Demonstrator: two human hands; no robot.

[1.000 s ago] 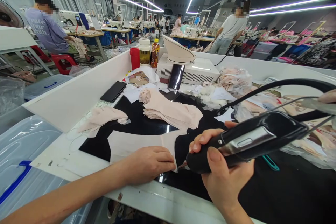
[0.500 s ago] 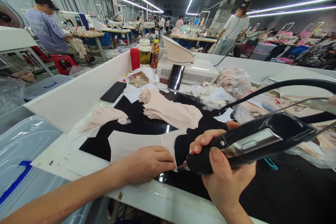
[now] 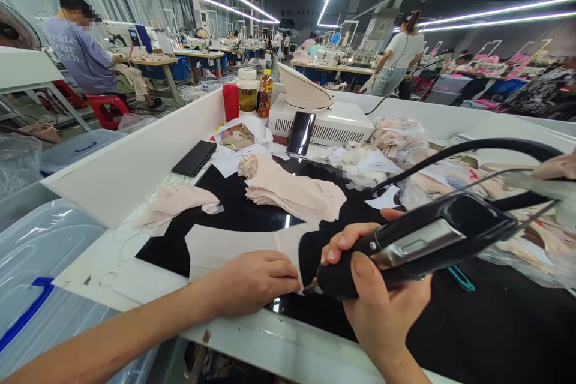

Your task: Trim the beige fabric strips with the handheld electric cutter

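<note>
A flat pale pink fabric piece [image 3: 234, 246] with a seam line near its right end lies on the black work surface. The fingers of my left hand [image 3: 256, 282] are pressed together on its lower right corner, holding the edge. My right hand [image 3: 382, 306] is wrapped round a black corded handheld tool [image 3: 418, 246] with a silver lever. The tool's narrow metal tip meets the fabric corner beside my left fingertips; its exact contact is hard to see. Behind the piece rests a stack of pale pink fabric pieces [image 3: 297, 189].
A crumpled fabric piece [image 3: 180, 201] and a black phone [image 3: 194, 158] lie left. A white vented machine [image 3: 324, 123] stands behind, near a red cup [image 3: 230, 102]. Bagged fabric [image 3: 400, 135] is on the right. The tool's cable [image 3: 472, 145] arches there. A person [image 3: 81, 51] sits far left.
The tool and my right hand have shifted slightly left and tilted a little. My left hand and the fabric stay put. A person in the background has turned away.
</note>
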